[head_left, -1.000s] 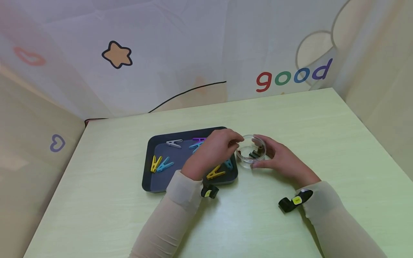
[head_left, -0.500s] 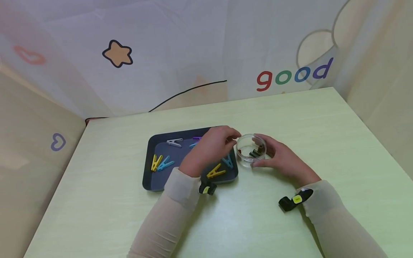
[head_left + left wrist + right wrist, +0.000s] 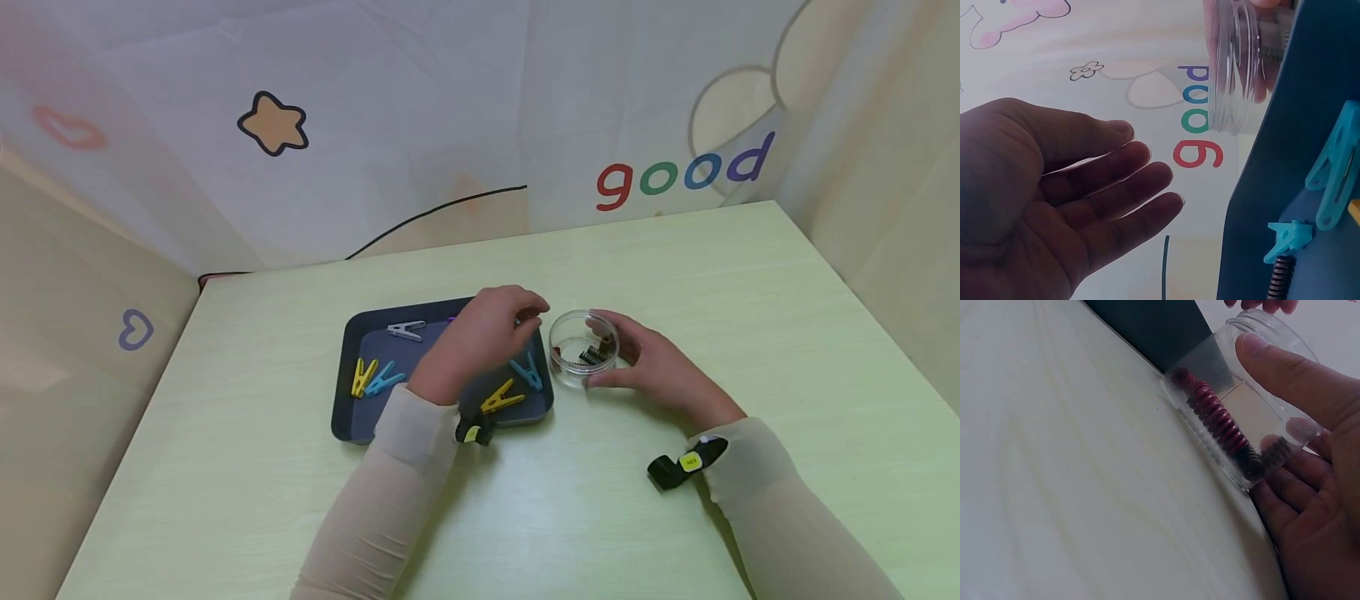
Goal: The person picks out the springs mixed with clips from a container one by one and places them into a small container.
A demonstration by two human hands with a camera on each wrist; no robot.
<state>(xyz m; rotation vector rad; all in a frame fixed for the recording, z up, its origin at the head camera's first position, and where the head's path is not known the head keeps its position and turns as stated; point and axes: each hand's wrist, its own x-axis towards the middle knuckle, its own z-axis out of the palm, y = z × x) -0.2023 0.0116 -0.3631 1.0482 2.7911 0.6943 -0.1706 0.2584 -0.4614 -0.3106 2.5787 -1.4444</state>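
My left hand (image 3: pixel 486 333) hovers over the right part of a dark tray (image 3: pixel 339 408). Its fingers are loosely bent with nothing between them, as the left wrist view shows. Just right of the tray, my right hand (image 3: pixel 663 367) grips a round clear plastic jar (image 3: pixel 570 377) by its side, thumb near and fingers behind. Inside the jar lie several coil springs, among them a red spring (image 3: pixel 1219 422) and dark ones. In the left wrist view, a dark spring (image 3: pixel 1279 278) lies in the tray against a light blue clip (image 3: pixel 1291 238).
Around the tray are spread clothespins: a grey clothespin (image 3: pixel 407 330), a yellow clothespin (image 3: pixel 363 377), a blue clothespin (image 3: pixel 385 379), and more at the right end. The pale tabletop (image 3: pixel 225 467) ends at a printed curtain (image 3: pixel 420 108) behind.
My left hand has drawn back from the jar's rim, leftward and a little away from me, over the tray. My right hand and the jar stay where they were.
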